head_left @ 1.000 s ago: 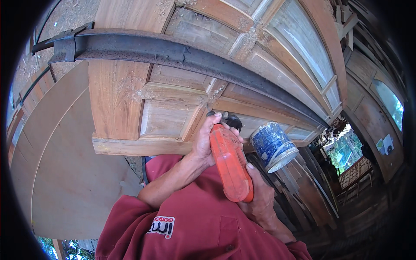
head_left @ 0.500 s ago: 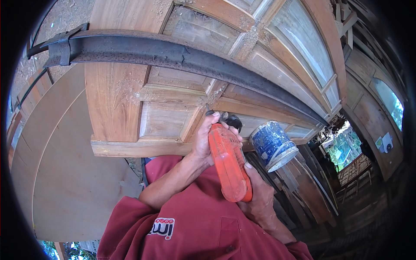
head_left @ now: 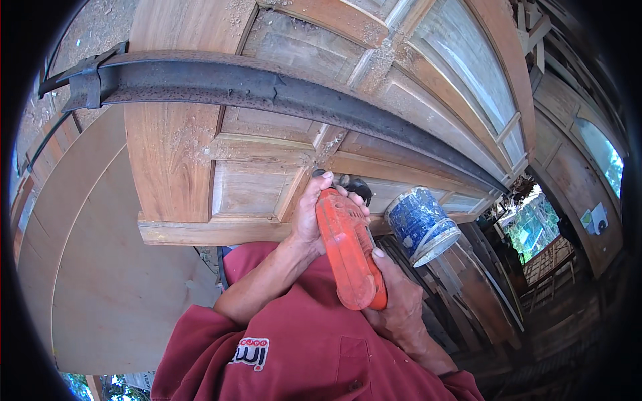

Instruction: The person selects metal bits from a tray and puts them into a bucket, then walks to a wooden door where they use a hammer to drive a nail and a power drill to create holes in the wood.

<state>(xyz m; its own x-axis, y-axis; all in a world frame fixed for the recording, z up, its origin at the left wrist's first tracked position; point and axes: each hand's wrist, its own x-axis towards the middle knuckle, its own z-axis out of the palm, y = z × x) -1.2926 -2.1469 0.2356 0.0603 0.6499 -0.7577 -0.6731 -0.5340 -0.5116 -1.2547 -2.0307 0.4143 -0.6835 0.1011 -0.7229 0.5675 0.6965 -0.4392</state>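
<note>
An orange-red power tool (head_left: 348,250) is held in front of my chest, its rounded rear end toward me. My left hand (head_left: 309,217) wraps round the front of it from the left, thumb near a small dark knob. Closed on the tool's lower right side is my right hand (head_left: 398,284), the thumb lying along the casing. Black parts (head_left: 358,190) at its far end are partly covered by my left fingers, so the exact kind of tool is unclear. Just beyond it lies a panelled wooden door (head_left: 174,160) with sawdust on it.
A dark steel beam (head_left: 200,77) runs across the door, with a strap at its left end. To the right of the tool is a paint-smeared blue bucket (head_left: 421,220). A large curved board (head_left: 120,267) stands at left. Wooden planks (head_left: 475,287) lean at lower right.
The tool and both hands have shifted very slightly left in the picture, as have the door and beam on the left. The grip looks the same.
</note>
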